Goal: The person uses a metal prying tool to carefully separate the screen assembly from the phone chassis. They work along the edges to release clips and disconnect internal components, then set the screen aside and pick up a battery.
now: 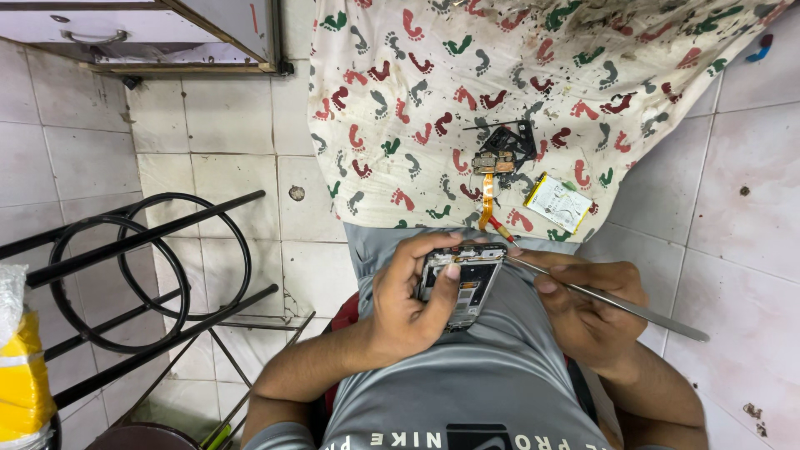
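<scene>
My left hand (406, 302) grips an opened phone (463, 281) with its back off, inner frame showing, thumb resting across it. My right hand (590, 312) holds thin metal tweezers (612, 302) whose tip touches the phone's top right corner. Both hands are over my lap, just below the edge of a white cloth (400, 75) printed with coloured footprints. On that cloth lie a small black frame part (510, 139), a little circuit board with an orange flex cable (488, 179), and a flat white battery (557, 202).
White tiled floor (225, 125) surrounds the cloth. A black metal rack with two rings (142, 267) stands at left, a yellow and white bag (21, 375) at the far left edge, and a drawer with a handle (125, 33) at top left.
</scene>
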